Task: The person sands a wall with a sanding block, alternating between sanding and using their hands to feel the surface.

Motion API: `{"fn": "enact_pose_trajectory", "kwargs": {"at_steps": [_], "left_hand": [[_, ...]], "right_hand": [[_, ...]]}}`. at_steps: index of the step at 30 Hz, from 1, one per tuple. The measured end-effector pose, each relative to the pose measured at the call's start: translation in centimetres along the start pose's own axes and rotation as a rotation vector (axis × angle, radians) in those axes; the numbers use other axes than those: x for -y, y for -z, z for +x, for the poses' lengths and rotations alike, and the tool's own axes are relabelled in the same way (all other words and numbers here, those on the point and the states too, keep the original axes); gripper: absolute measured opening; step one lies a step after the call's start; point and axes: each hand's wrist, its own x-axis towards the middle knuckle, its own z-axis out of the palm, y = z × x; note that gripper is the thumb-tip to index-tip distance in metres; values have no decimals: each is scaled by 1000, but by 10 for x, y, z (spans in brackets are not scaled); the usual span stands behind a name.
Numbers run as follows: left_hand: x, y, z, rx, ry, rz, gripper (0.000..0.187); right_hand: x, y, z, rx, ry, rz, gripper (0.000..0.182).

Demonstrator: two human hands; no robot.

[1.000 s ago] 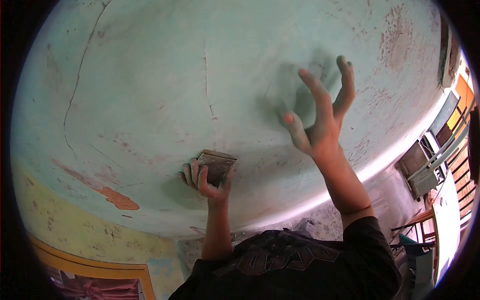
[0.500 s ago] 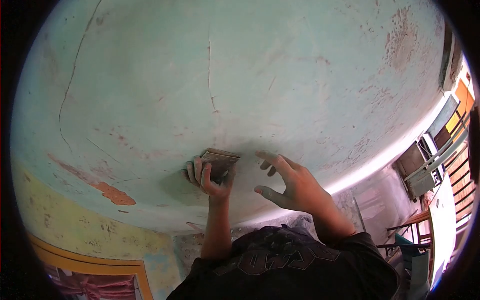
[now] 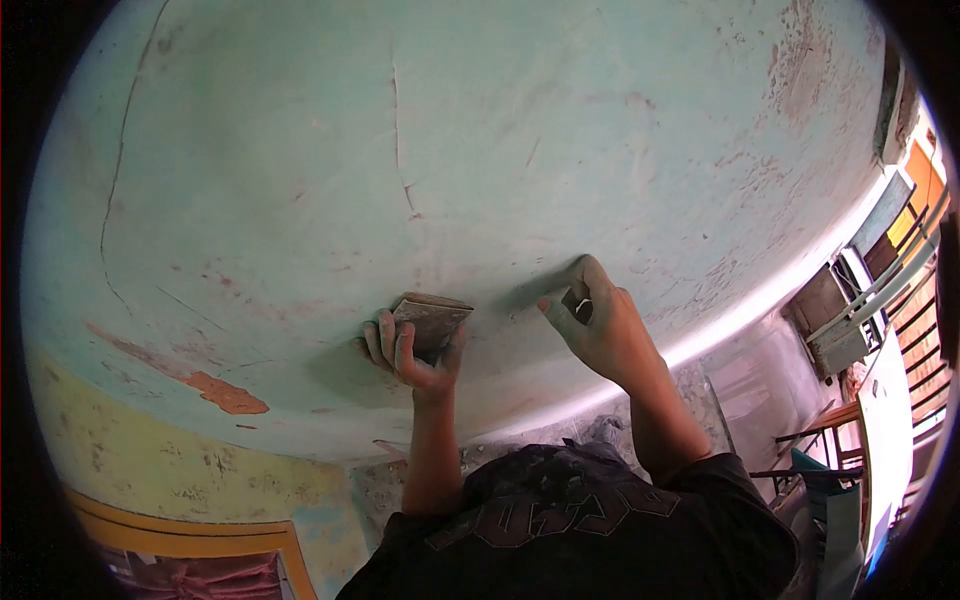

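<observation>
My left hand (image 3: 415, 355) grips a flat, dusty grey-brown pad that looks like folded sandpaper (image 3: 435, 314), its fingers wrapped round the left side and its thumb at the right. Both are close to the pale green wall (image 3: 480, 130), with a shadow beside them. To the right, my right hand (image 3: 608, 325) holds nothing visible. Its fingers are bent with the fingertips at the wall, and the thumb stands apart from them. Pale dust coats the fingers of both hands.
A long crack (image 3: 122, 150) and a shorter crack (image 3: 398, 130) run along the wall. Chipped paint bares an orange patch (image 3: 230, 393) at lower left, near a yellow frame (image 3: 180, 530) with a red curtain (image 3: 200, 578). Furniture and a white tabletop (image 3: 885, 440) stand at right.
My right hand has moved up and right to the wall, its fingers bending more. My left hand keeps its grip on the sandpaper. The view has shifted slightly.
</observation>
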Motion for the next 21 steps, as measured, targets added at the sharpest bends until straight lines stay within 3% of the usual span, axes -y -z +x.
{"fn": "enact_pose_trajectory", "kwargs": {"at_steps": [10, 14, 21], "left_hand": [[4, -1, -7, 3, -21, 2, 67], [3, -3, -12, -23, 64, -41, 68], [4, -2, -11, -20, 23, 27, 66]], "right_hand": [[-2, -5, -2, 69, -109, -2, 37], [-10, -9, -12, 89, -86, 10, 38], [-32, 6, -27, 85, -235, 75, 39]]}}
